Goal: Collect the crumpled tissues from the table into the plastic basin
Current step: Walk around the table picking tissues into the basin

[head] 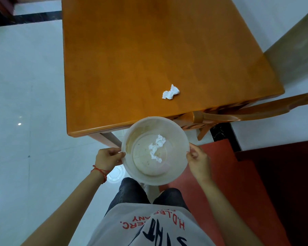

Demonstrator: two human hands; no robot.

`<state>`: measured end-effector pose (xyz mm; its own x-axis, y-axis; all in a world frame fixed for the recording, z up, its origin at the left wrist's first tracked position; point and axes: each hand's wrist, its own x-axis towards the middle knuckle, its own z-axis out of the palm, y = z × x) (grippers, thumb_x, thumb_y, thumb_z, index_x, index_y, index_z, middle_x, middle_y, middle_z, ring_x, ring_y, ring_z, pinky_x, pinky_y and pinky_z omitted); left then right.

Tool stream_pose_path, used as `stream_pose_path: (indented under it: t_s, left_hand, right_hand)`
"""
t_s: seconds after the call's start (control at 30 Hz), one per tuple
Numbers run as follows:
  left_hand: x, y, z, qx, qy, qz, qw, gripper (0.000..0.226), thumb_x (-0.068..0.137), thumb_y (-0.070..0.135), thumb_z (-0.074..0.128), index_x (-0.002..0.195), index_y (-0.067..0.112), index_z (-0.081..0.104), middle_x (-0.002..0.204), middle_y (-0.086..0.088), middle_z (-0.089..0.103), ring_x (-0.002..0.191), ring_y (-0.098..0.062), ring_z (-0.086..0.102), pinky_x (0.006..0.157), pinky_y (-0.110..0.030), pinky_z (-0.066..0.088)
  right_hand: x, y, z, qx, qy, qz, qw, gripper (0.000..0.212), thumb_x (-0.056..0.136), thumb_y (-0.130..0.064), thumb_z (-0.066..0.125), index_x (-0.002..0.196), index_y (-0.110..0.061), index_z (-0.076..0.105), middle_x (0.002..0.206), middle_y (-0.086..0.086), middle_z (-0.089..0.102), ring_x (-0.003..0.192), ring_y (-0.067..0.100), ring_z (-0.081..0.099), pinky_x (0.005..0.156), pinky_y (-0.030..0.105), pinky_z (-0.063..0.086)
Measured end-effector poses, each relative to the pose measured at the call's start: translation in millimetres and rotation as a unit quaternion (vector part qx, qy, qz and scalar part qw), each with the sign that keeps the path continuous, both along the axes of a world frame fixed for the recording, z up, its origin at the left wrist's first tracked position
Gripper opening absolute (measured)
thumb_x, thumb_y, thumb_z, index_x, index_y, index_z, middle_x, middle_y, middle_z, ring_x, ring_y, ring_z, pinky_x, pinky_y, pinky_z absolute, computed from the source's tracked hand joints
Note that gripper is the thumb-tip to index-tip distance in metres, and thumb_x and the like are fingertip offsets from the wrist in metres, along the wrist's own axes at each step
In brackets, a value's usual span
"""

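Note:
A white plastic basin (pixel 132 167) is held in the air just in front of the near edge of the orange wooden table (pixel 132 50). My left hand (pixel 108 158) grips its left rim and my right hand (pixel 198 163) grips its right rim. One crumpled white tissue (pixel 156 149) lies inside the basin on its stained bottom. Another crumpled tissue (pixel 170 92) lies on the table near the front edge, a little beyond the basin.
A wooden chair (pixel 247 112) is tucked under the table at the right, its back sticking out past the near edge. White tiled floor (pixel 25 103) spreads to the left; a red step (pixel 238 174) lies at the right.

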<state>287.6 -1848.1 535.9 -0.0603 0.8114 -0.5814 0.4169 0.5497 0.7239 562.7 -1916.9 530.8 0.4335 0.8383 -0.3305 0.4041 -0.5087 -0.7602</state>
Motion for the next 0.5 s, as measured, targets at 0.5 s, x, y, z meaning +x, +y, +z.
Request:
stream_pose_path:
  t_s: [0.5]
  left_hand:
    - [-13.5, -5.6, 0.4, 0.019, 0.002, 0.009, 1.000, 0.026, 0.079, 0.005, 0.064, 0.103, -0.003, 0.066, 0.091, -0.013, 0.067, 0.068, -0.019, 0.066, 0.084, -0.042, 0.054]
  right_hand:
    - [-34.5, 32.6, 41.5, 0.148, -0.126, 0.114, 0.974, 0.040, 0.086, -0.024, 0.048, 0.122, -0.006, 0.055, 0.122, 0.011, 0.060, 0.112, 0.019, 0.055, 0.091, 0.027, 0.044]
